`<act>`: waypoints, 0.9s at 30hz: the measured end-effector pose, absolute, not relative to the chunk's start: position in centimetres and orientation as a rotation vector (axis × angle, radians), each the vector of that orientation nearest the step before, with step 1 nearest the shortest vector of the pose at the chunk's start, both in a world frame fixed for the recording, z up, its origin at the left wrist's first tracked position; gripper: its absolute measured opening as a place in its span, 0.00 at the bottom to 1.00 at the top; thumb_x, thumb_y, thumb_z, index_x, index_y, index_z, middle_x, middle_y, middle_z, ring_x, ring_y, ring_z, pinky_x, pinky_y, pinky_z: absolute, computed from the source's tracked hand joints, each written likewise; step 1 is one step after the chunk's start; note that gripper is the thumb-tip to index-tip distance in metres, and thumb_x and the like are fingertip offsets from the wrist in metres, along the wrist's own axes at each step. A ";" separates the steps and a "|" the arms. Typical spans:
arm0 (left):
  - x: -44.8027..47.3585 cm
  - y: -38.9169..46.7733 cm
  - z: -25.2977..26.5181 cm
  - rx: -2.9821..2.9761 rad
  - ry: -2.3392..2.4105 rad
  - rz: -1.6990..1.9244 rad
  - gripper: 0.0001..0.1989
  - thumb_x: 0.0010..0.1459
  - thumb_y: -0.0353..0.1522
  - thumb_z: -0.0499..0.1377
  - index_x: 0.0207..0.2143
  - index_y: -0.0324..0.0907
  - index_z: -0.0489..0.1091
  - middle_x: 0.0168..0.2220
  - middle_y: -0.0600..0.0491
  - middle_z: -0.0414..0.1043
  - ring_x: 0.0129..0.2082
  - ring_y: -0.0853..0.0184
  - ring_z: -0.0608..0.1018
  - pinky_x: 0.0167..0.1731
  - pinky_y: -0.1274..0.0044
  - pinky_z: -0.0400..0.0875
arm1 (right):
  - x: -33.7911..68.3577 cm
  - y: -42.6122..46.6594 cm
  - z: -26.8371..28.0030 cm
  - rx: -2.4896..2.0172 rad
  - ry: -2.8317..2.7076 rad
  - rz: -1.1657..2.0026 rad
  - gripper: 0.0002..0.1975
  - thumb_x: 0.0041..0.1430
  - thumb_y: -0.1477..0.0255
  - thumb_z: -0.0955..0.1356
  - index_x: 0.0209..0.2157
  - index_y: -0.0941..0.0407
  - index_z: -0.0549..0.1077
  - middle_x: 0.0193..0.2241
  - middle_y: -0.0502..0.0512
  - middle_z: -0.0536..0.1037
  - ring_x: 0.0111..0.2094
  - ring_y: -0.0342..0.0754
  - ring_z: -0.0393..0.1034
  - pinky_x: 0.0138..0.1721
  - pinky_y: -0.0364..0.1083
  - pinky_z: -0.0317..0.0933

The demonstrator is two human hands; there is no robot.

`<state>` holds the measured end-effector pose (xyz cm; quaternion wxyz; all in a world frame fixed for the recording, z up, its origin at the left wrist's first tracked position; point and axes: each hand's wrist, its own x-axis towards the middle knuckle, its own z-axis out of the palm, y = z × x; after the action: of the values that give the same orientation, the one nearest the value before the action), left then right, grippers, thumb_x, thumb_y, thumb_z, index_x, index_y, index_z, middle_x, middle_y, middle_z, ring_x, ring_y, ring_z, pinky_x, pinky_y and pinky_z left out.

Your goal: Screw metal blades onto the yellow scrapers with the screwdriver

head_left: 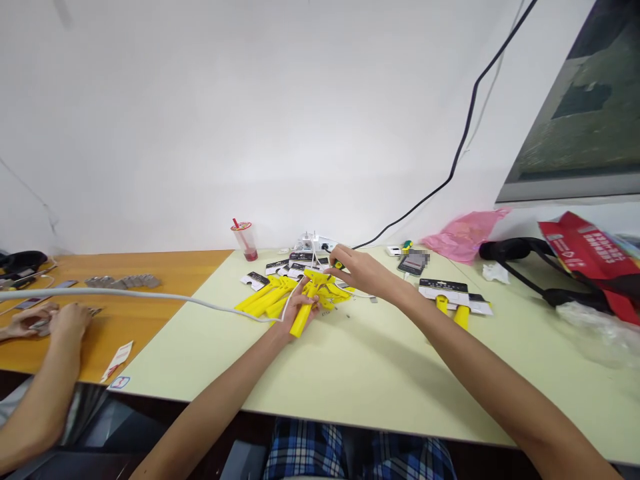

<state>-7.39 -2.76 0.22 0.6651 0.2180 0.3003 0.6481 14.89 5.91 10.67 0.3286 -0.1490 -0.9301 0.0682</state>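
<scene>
My left hand (300,310) is closed around the handle of a yellow plastic scraper (303,316), its wide head tilted up and away from me. Above that head, my right hand (357,268) pinches a small black-and-yellow handle (339,265), which looks like a screwdriver; its tip is too small to make out. A heap of similar yellow scrapers (263,298) lies behind and left of the left hand. Black-and-white header cards (256,281) lie around the heap. Tiny loose bits (349,316) are scattered on the pale table by the left hand.
Carded yellow scrapers (444,291), a phone (414,262), a pink bag (467,235) and a red package (593,257) are on the right. A drink cup (244,241) and a power strip (326,246) stand near the wall. A white cable (165,297) crosses the left foreground. A co-worker's hands (63,321) handle small parts.
</scene>
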 end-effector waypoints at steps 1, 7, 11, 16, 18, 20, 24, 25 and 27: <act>-7.4 -2.7 0.2 0.503 0.686 1.461 0.48 0.39 0.16 0.66 0.64 0.51 0.67 0.49 0.53 0.77 0.33 0.73 0.79 0.38 0.78 0.74 | 14.9 6.0 10.6 -0.365 -2.420 0.188 0.05 0.77 0.65 0.66 0.47 0.51 0.68 0.47 0.62 0.77 0.42 0.55 0.74 0.44 0.53 0.70; -7.3 -2.8 0.1 0.507 0.655 1.490 0.47 0.39 0.16 0.66 0.63 0.51 0.68 0.52 0.51 0.77 0.33 0.73 0.78 0.37 0.78 0.76 | 14.7 7.0 9.4 -0.187 -2.288 0.335 0.02 0.78 0.67 0.66 0.47 0.50 0.69 0.47 0.59 0.79 0.46 0.54 0.76 0.50 0.54 0.71; -7.3 -2.7 -0.2 0.508 0.669 1.465 0.47 0.39 0.16 0.66 0.63 0.50 0.69 0.51 0.50 0.77 0.33 0.72 0.79 0.36 0.78 0.75 | 14.2 7.3 8.6 -0.278 -2.263 0.240 0.06 0.78 0.64 0.67 0.44 0.50 0.68 0.43 0.58 0.78 0.42 0.55 0.75 0.46 0.54 0.71; -7.5 -2.7 -0.4 0.509 0.646 1.479 0.46 0.41 0.17 0.67 0.64 0.51 0.69 0.53 0.50 0.77 0.34 0.72 0.80 0.38 0.77 0.75 | 14.1 7.0 8.7 -0.167 -2.229 0.339 0.05 0.77 0.68 0.65 0.51 0.50 0.68 0.57 0.66 0.75 0.60 0.59 0.73 0.59 0.59 0.70; -7.4 -2.7 -0.3 0.500 0.642 1.483 0.47 0.41 0.17 0.67 0.65 0.51 0.68 0.53 0.50 0.77 0.35 0.72 0.79 0.38 0.77 0.74 | 14.1 7.0 8.6 -0.195 -2.221 0.373 0.03 0.77 0.67 0.66 0.47 0.50 0.69 0.50 0.62 0.77 0.51 0.56 0.76 0.53 0.57 0.72; -7.2 -2.8 -0.2 0.509 0.655 1.465 0.50 0.40 0.17 0.67 0.66 0.51 0.68 0.52 0.51 0.78 0.34 0.71 0.79 0.38 0.77 0.73 | 14.0 7.1 8.4 -0.257 -2.241 0.364 0.07 0.77 0.63 0.68 0.45 0.50 0.68 0.43 0.57 0.77 0.42 0.54 0.75 0.47 0.55 0.72; -7.1 -2.9 0.0 0.493 0.663 1.459 0.51 0.40 0.16 0.66 0.68 0.51 0.67 0.52 0.50 0.77 0.34 0.71 0.79 0.39 0.77 0.73 | 14.0 7.2 8.3 -0.238 -2.219 0.356 0.10 0.76 0.63 0.68 0.52 0.51 0.67 0.55 0.65 0.75 0.53 0.57 0.75 0.53 0.57 0.72; -7.1 -2.9 0.1 0.481 0.656 1.470 0.50 0.41 0.16 0.66 0.68 0.51 0.67 0.52 0.50 0.77 0.34 0.72 0.79 0.39 0.77 0.73 | 14.1 7.3 8.3 -0.221 -2.212 0.383 0.10 0.77 0.64 0.67 0.54 0.51 0.67 0.57 0.67 0.74 0.56 0.57 0.75 0.55 0.57 0.71; -7.2 -2.9 0.1 0.475 0.642 1.481 0.50 0.41 0.16 0.66 0.68 0.51 0.66 0.53 0.50 0.77 0.34 0.72 0.79 0.40 0.77 0.73 | 14.2 7.4 8.4 -0.238 -2.214 0.436 0.09 0.77 0.65 0.67 0.53 0.51 0.67 0.55 0.64 0.77 0.53 0.56 0.77 0.54 0.56 0.72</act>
<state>-7.16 -2.95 0.06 0.6665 0.2106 0.2846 0.6560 14.18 7.40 8.38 0.4225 -0.0950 -0.8844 0.1740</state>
